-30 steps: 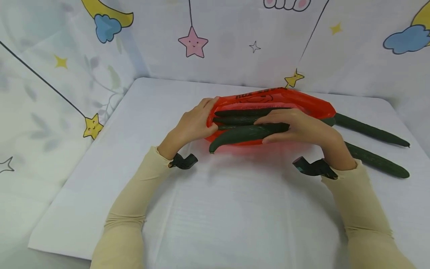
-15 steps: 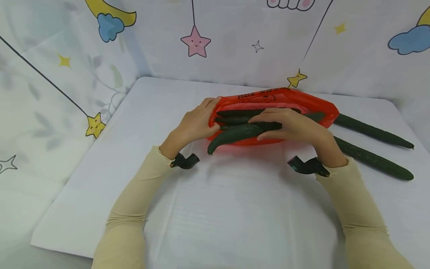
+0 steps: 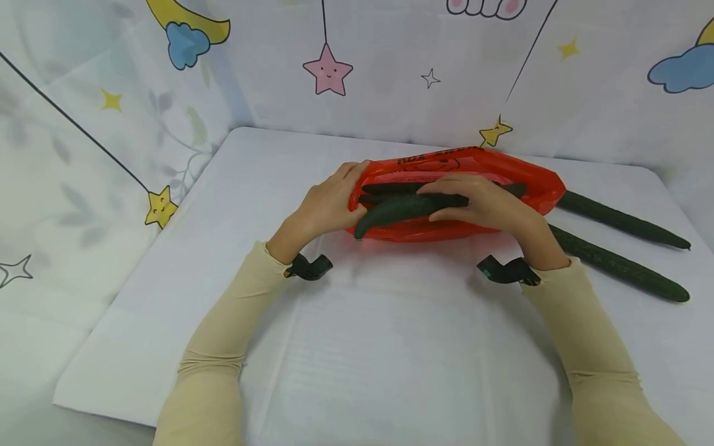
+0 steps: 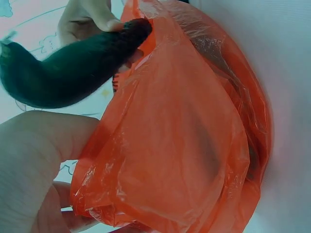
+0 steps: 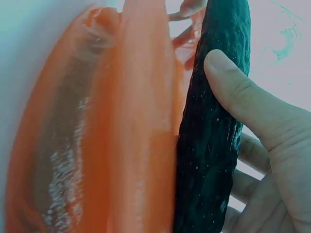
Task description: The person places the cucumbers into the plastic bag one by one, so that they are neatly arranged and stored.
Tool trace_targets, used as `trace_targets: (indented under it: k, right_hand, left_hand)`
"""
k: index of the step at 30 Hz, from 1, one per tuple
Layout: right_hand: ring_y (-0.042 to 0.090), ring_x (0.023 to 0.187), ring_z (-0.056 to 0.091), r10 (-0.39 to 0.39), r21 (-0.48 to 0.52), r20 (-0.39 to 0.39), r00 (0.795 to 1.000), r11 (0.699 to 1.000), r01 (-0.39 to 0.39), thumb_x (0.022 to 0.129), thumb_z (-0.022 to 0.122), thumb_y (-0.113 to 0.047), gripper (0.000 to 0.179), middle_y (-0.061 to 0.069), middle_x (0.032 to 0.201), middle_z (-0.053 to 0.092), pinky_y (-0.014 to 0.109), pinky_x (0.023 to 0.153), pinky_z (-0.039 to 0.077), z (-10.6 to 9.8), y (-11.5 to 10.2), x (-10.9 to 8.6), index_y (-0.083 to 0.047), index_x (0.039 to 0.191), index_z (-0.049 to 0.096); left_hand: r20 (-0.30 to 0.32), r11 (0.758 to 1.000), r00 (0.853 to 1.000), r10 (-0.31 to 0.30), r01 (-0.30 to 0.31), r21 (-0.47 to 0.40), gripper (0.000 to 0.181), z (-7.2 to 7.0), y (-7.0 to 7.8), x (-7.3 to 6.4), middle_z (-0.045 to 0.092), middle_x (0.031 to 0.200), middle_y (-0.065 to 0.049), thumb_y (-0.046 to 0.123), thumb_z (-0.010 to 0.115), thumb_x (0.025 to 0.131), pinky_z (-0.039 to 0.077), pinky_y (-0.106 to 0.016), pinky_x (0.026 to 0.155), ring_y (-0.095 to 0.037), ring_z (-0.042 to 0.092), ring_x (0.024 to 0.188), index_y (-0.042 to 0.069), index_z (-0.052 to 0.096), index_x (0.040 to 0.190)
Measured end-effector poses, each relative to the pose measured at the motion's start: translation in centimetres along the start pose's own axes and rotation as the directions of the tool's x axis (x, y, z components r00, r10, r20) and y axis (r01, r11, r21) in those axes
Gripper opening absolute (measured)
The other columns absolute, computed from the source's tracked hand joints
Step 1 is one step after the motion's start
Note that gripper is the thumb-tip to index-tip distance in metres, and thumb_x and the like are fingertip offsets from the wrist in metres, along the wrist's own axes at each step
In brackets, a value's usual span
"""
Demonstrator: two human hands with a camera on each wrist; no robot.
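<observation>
A red plastic bag (image 3: 535, 179) lies on its side on the table, its mouth spread open toward me. My left hand (image 3: 329, 201) pinches the bag's left rim between thumb and fingers; the left wrist view shows the thin film (image 4: 165, 131) bunched at that grip. In my right hand (image 3: 482, 201) is a dark green cucumber (image 3: 398, 209), held at the bag's mouth with its curved end pointing left. The right wrist view shows the thumb laid along this bumpy cucumber (image 5: 214, 121). Behind it, other cucumbers (image 3: 390, 188) lie inside the bag, partly hidden by the hand.
Two more cucumbers lie on the white table to the right of the bag, a rear cucumber (image 3: 625, 220) and a front cucumber (image 3: 625, 266). A patterned cloth (image 3: 385, 74) hangs behind the table (image 3: 379, 347).
My right hand has shifted left, and the held cucumber has risen and moved back toward the bag's mouth. The left hand keeps its grip on the rim.
</observation>
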State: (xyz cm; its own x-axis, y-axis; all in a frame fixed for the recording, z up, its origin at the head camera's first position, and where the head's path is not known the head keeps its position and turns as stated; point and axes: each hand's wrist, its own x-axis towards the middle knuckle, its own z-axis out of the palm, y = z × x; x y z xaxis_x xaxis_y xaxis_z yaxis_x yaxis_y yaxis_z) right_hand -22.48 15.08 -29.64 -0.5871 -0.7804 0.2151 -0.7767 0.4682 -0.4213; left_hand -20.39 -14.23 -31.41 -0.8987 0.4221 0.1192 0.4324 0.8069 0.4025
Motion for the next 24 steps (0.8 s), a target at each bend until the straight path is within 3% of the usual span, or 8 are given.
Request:
trace_targets:
  k: [3,24]
  right_hand:
    - [0.021,0.120,0.054,0.025,0.009,0.005,1.000,1.000,-0.025,0.080,0.079,-0.012,0.049,0.002,0.125,0.064,0.044,0.097,0.047,0.1,0.5,0.1,-0.013,0.126,0.065]
    - [0.026,0.113,0.055,0.116,0.039,0.003,0.993,0.992,-0.116,0.086,0.072,-0.008,0.047,0.010,0.123,0.063,0.049,0.094,0.049,0.5,2.4,0.5,-0.007,0.132,0.060]
  left_hand:
    - [0.000,1.000,1.000,-0.001,0.001,0.005,0.076,-0.1,0.1,0.0,0.036,0.150,-0.011,0.018,0.059,0.087,0.057,-0.045,0.079,-0.026,0.051,0.123,0.008,0.025,0.154]
    - [0.009,1.000,1.000,-0.018,0.018,0.008,0.077,-0.4,0.2,-0.1,0.035,0.151,-0.013,0.011,0.058,0.085,0.057,-0.044,0.079,-0.028,0.050,0.124,0.007,0.025,0.154]
